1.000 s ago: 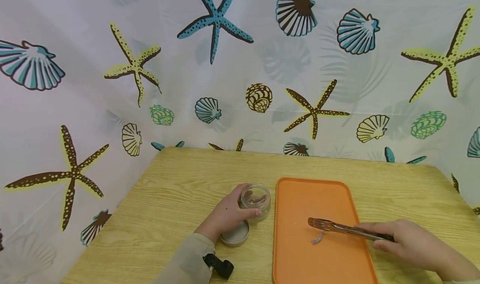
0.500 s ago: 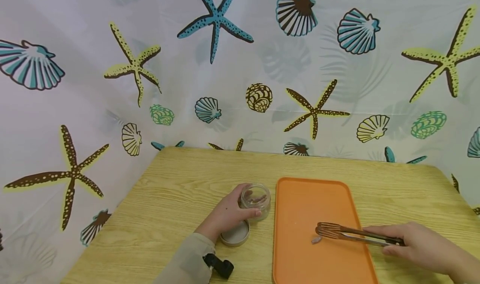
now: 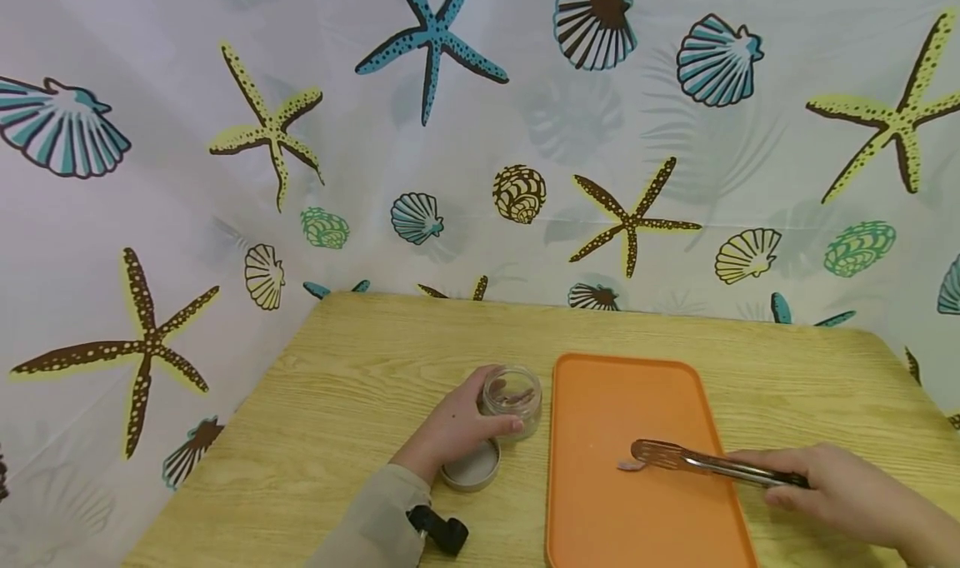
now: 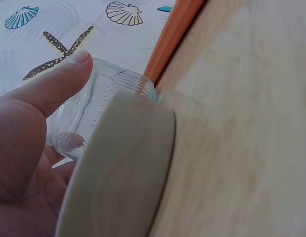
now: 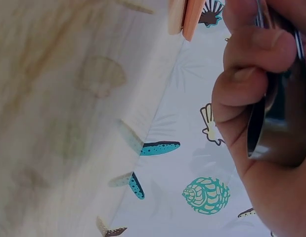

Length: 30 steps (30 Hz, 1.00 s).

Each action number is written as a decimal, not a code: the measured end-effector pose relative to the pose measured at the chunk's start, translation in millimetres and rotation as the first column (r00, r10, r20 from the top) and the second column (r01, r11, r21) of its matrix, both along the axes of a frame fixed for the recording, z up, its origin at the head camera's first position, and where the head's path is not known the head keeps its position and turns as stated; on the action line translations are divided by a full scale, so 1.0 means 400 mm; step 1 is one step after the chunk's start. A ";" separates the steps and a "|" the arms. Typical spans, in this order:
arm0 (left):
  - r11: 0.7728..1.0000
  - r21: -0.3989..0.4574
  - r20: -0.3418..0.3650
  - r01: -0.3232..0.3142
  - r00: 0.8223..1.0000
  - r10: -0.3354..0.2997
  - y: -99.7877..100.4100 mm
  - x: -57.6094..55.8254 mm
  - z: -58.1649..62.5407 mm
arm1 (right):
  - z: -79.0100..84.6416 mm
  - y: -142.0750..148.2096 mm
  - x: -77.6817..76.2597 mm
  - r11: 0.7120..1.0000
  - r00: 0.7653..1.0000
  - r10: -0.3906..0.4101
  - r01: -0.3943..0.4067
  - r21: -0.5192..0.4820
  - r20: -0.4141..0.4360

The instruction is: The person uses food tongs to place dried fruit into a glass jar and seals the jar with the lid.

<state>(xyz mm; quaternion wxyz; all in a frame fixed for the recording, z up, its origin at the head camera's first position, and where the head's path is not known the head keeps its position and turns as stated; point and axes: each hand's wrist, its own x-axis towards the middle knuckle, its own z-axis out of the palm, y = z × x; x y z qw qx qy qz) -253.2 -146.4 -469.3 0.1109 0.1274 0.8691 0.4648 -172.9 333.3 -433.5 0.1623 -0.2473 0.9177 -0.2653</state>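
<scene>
My left hand (image 3: 457,422) holds a clear glass jar (image 3: 529,416) upright on the table, thumb across its near side. Several small pinkish-brown strips (image 3: 513,398) lie inside it. Beside the jar, under that wrist, is a round metallic lid (image 3: 471,468), whose pale side (image 4: 123,163) fills the middle of the left wrist view. My right hand (image 3: 832,480) grips metal tongs (image 3: 701,461) by the handle end, fingers curled round the bent steel (image 5: 286,123) in the right wrist view. The tongs reach over an orange tray (image 3: 622,401). A small greyish-pink strip (image 3: 628,465) shows right at their tips.
The wood-grain table (image 3: 360,360) extends left of the jar and behind the tray. A white curtain (image 3: 465,135) printed with starfish and shells surrounds its back and sides. A black strap piece (image 3: 438,530) sticks out from the left sleeve (image 3: 375,518).
My right hand and the tongs have shifted right and turned slightly. The strip at their tips has moved a little away from me and now lies more crosswise. Left hand and jar stay put.
</scene>
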 end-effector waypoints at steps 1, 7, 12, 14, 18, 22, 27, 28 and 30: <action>1.000 -0.001 -0.002 0.001 1.000 -0.001 0.000 0.000 0.000 | 0.000 -0.001 0.001 1.000 1.000 0.005 -0.005 -0.008 -0.003; 1.000 -0.005 -0.009 0.000 1.000 0.000 -0.001 0.000 0.001 | 0.002 -0.018 -0.003 0.999 0.999 0.017 -0.016 -0.039 0.036; 1.000 -0.006 -0.006 0.000 1.000 0.000 0.000 0.002 0.002 | 0.004 -0.030 -0.009 0.997 0.999 0.021 -0.018 0.074 -0.037; 1.000 -0.004 -0.007 0.002 1.000 -0.002 0.000 0.003 0.003 | 0.007 -0.034 -0.010 0.993 0.995 0.024 -0.013 0.120 -0.093; 1.000 -0.008 -0.003 -0.002 1.000 0.002 0.002 0.002 0.005 | 0.016 -0.047 -0.010 0.994 0.987 0.021 -0.003 0.113 -0.158; 1.000 -0.013 0.000 -0.007 1.000 0.007 0.003 0.000 0.003 | 0.030 -0.067 -0.014 0.998 0.983 -0.003 0.015 0.066 -0.185; 1.000 -0.015 -0.004 -0.015 1.000 0.015 0.002 -0.005 -0.003 | 0.052 -0.100 -0.026 0.999 0.970 -0.011 0.023 0.047 -0.244; 1.000 -0.015 -0.004 -0.017 1.000 0.017 0.001 -0.005 -0.004 | 0.057 -0.106 -0.028 0.999 0.966 -0.007 0.019 0.043 -0.257; 1.000 -0.015 -0.002 -0.018 1.000 0.018 0.001 -0.005 -0.005 | 0.065 -0.120 -0.032 1.000 0.962 -0.001 0.008 0.026 -0.274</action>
